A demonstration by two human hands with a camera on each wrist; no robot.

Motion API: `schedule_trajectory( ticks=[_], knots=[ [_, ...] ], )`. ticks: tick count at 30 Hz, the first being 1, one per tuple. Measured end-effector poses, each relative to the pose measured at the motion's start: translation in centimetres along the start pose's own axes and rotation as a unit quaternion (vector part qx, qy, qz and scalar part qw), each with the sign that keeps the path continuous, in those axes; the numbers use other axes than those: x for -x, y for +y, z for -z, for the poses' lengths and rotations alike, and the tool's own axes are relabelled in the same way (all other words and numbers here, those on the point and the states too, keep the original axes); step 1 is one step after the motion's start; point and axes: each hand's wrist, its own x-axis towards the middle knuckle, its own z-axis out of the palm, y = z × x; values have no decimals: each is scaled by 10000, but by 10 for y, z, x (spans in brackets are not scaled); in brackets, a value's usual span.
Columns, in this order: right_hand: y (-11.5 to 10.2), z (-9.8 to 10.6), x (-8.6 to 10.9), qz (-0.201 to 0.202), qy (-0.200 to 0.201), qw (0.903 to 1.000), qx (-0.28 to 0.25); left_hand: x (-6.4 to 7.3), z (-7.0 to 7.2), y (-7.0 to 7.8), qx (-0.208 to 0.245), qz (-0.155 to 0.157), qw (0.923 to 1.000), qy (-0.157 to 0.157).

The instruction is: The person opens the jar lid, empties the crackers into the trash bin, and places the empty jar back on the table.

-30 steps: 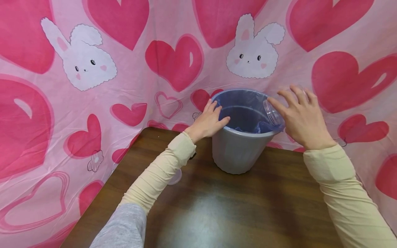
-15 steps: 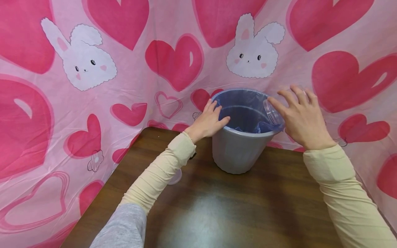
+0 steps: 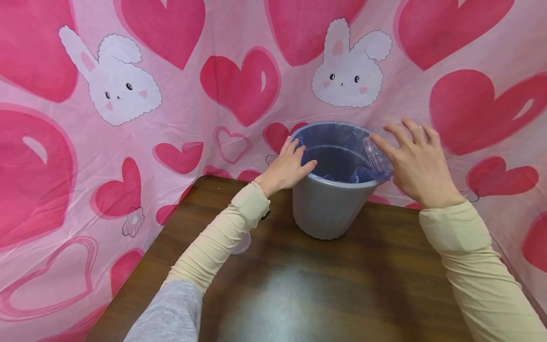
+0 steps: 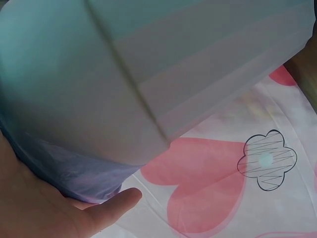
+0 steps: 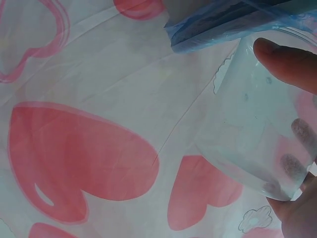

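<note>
A grey trash bin (image 3: 333, 209) with a blue liner (image 3: 367, 175) over its rim stands on the brown table (image 3: 299, 294). My left hand (image 3: 285, 168) rests at the bin's left rim with fingers extended; the left wrist view shows this hand (image 4: 54, 208) against the liner. My right hand (image 3: 416, 164) grips a clear plastic jar (image 3: 375, 156) by its sides. The jar lies tipped at the right rim, its ridged mouth toward the inside of the bin. Through the jar's wall (image 5: 242, 114), fingertips show in the right wrist view. The bin's bottom is hidden.
A round clear lid (image 3: 242, 243) lies on the table, partly hidden by the left sleeve (image 3: 218, 237). A pink cloth with hearts and rabbits (image 3: 171, 85) hangs close behind the bin and along both sides.
Almost nothing differs: the jar in my right hand has shifted very slightly. The left hand and the bin stay in place.
</note>
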Motion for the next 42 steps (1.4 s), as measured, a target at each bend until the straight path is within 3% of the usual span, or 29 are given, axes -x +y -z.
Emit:
schedule_trajectory(
  ticks=[6, 21, 33, 42],
  knots=[
    [1, 2, 1, 11, 94, 10000, 11, 0, 0, 1, -26, 23, 10000, 11],
    [-4, 9, 10, -239, -120, 9996, 47, 3, -1, 2, -12, 60, 10000, 20],
    [-9, 15, 18, -629, -193, 9977, -148, 3, -2, 0, -15, 32, 9999, 125],
    [-13, 18, 24, -902, 163, 9947, -459, 5, -1, 0, 32, 56, 9999, 107]
  ],
)
